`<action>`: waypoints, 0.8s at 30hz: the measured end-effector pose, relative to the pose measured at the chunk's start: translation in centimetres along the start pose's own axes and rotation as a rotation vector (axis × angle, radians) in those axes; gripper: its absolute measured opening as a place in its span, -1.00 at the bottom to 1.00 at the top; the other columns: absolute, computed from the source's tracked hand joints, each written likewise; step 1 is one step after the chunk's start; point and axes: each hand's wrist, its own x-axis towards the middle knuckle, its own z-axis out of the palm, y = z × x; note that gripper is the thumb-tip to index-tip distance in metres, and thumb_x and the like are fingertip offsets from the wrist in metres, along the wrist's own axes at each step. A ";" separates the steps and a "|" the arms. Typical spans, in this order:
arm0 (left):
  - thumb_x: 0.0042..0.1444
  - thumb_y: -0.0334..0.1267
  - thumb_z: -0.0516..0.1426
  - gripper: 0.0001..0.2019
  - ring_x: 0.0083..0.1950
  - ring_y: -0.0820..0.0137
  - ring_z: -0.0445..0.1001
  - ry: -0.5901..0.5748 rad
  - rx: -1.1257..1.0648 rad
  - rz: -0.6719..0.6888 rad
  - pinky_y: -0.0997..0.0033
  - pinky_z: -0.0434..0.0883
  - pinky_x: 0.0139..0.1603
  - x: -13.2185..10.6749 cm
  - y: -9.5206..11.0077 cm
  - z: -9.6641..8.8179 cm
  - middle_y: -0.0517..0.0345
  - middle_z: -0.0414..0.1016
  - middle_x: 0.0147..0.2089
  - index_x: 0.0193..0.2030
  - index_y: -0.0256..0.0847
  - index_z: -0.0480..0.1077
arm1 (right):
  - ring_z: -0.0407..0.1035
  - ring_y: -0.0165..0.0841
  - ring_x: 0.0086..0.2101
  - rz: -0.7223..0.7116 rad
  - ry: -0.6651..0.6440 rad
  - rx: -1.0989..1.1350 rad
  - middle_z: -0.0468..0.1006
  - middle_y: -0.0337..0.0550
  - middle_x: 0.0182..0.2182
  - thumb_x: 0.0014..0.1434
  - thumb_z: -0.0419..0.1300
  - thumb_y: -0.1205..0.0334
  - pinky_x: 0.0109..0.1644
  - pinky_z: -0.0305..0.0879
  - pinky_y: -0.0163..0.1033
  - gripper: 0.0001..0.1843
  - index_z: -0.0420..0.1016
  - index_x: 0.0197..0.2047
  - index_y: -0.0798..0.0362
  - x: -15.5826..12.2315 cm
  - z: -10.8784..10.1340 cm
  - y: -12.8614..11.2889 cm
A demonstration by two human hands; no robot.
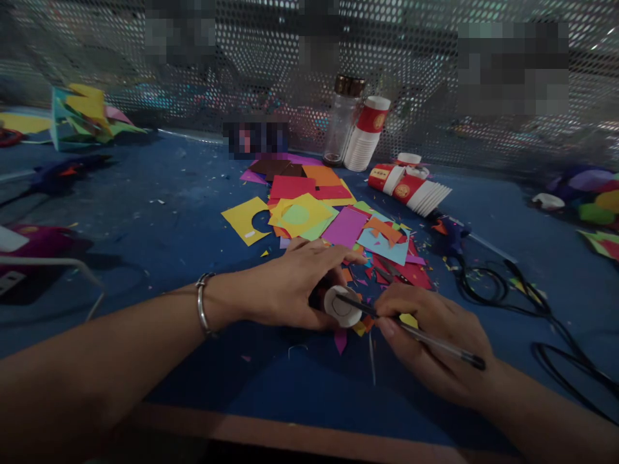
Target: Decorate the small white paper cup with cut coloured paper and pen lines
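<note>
My left hand [290, 283], with a silver bangle at its wrist, is closed around a small paper cup [349, 315]. The cup lies tilted with its round white base turned towards me, and a dark curved line shows on that base. Between the fingers of my right hand [430, 335] is a pen [442, 346] with a clear barrel and dark ends. Its tip touches the base of the cup or is very close to it. My left fingers hide most of the cup's side. Coloured paper scraps [341, 340] lie beneath and around both hands.
Coloured paper sheets [344, 225] and scissors [391, 270] lie beyond my hands. Further back stand a clear bottle [340, 122] and stacked cups [367, 135]; more cups [403, 187] lie sideways. A glue gun [454, 235] trails a black cord [541, 309] at right. Mesh [169, 84] bounds the table.
</note>
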 end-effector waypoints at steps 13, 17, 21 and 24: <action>0.04 -0.11 0.38 -0.25 0.19 0.06 0.45 0.000 -0.014 -0.002 -0.02 0.16 0.27 0.0 0.1 -0.1 0.02 0.59 0.06 0.34 -0.13 0.22 | 0.51 -0.38 -0.49 -0.015 -0.055 0.026 0.59 -0.27 -0.49 0.27 0.07 0.43 -0.41 0.40 -0.33 -0.82 0.33 -0.22 -0.08 0.2 -0.2 -0.1; 0.04 -0.15 0.37 -0.24 0.19 0.05 0.44 -0.001 -0.010 -0.006 -0.04 0.15 0.27 0.0 0.3 0.0 0.02 0.60 0.06 0.36 -0.14 0.21 | 0.51 -0.41 -0.46 -0.019 -0.058 0.045 0.60 -0.25 -0.44 0.31 0.05 0.41 -0.39 0.40 -0.36 -0.85 0.34 -0.22 -0.05 0.3 0.0 -0.1; 0.04 -0.15 0.37 -0.25 0.18 0.06 0.44 0.011 0.030 -0.006 -0.03 0.13 0.29 0.0 0.4 0.0 0.01 0.59 0.04 0.35 -0.18 0.23 | 0.50 -0.44 -0.46 0.021 -0.072 0.083 0.60 -0.24 -0.44 0.34 0.06 0.36 -0.39 0.39 -0.37 -0.88 0.36 -0.23 -0.02 0.4 0.2 -0.2; 0.04 -0.14 0.37 -0.24 0.19 0.06 0.44 0.016 0.035 0.005 0.01 0.13 0.30 -0.1 0.4 0.0 0.06 0.58 0.03 0.36 -0.15 0.23 | 0.49 -0.43 -0.50 0.081 -0.080 0.101 0.60 -0.23 -0.46 0.37 0.07 0.29 -0.47 0.36 -0.36 -0.87 0.38 -0.25 -0.01 0.3 0.2 -0.1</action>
